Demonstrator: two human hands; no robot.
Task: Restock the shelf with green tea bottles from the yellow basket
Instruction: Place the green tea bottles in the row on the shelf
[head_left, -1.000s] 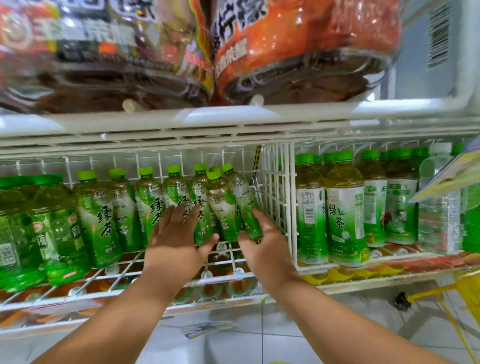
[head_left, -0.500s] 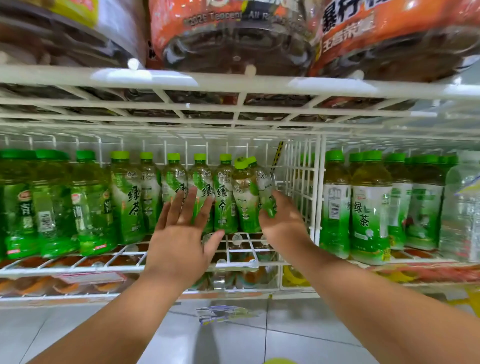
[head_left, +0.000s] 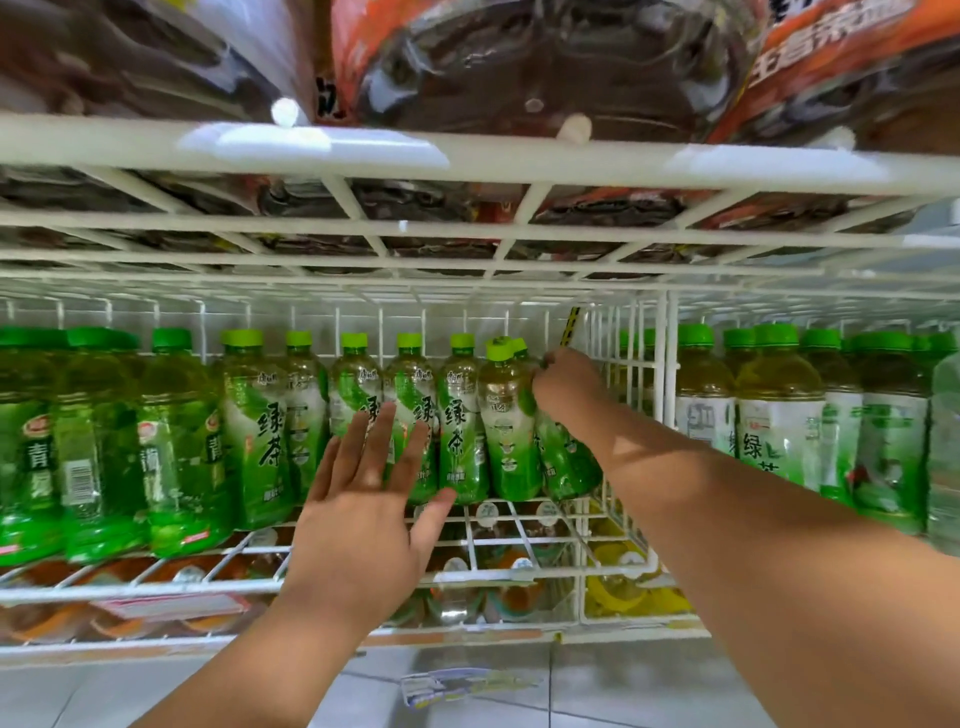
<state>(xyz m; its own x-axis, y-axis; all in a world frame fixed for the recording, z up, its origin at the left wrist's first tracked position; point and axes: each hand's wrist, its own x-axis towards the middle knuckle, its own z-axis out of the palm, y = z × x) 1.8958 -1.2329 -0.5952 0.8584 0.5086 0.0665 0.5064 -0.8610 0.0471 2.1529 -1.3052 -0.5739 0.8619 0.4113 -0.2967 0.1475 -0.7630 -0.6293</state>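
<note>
A row of green tea bottles (head_left: 460, 415) with light green caps stands on the white wire shelf (head_left: 524, 572). My right hand (head_left: 563, 387) reaches deep into the shelf and is closed around the neck of the rightmost green tea bottle (head_left: 566, 460), which leans slightly beside the wire divider (head_left: 668, 364); its fingers are hidden behind the bottles. My left hand (head_left: 363, 514) hovers flat with fingers spread just in front of the middle bottles, holding nothing. The yellow basket is out of view.
Darker green bottles (head_left: 93, 441) fill the shelf's left end. Other green tea bottles (head_left: 779, 415) stand right of the divider. An upper wire shelf (head_left: 467, 156) with large dark bottles hangs close overhead. More drinks lie on the level below, above a tiled floor (head_left: 597, 691).
My right hand has slid from the bottle's lower body up to its neck, pushing farther back. My left hand has drawn back slightly from the bottles. The view has tilted upward.
</note>
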